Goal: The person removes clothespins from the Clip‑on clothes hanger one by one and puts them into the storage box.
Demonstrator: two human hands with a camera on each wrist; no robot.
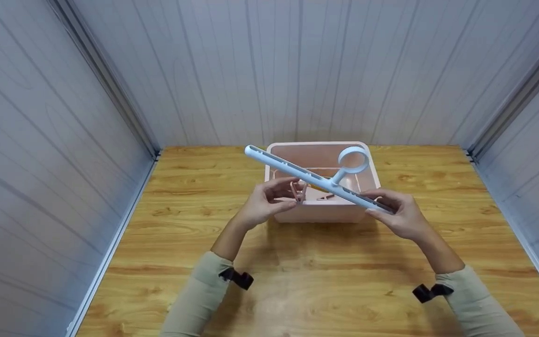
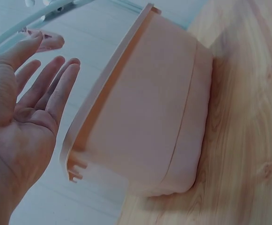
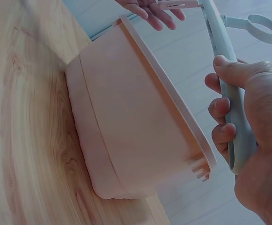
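My right hand (image 1: 398, 213) (image 3: 253, 140) grips the right end of a white hanger bar (image 1: 297, 172) (image 3: 218, 40) that has a ring hook (image 1: 353, 160) (image 3: 260, 26). It holds the bar tilted over a pink plastic tub (image 1: 318, 214) (image 2: 145, 117) (image 3: 136, 126). My left hand (image 1: 269, 202) (image 2: 18, 108) (image 3: 150, 9) is under the middle of the bar. Its thumb and a finger pinch a pink clip (image 1: 299, 192) (image 2: 51, 42) (image 3: 175, 4) at the bar, and its other fingers are spread straight.
The tub stands at the back middle of a wooden table (image 1: 321, 281), with small pink and yellow pieces inside it. Grey panel walls (image 1: 40, 164) close in the table on the left, the back and the right. Bare wood lies in front of the tub.
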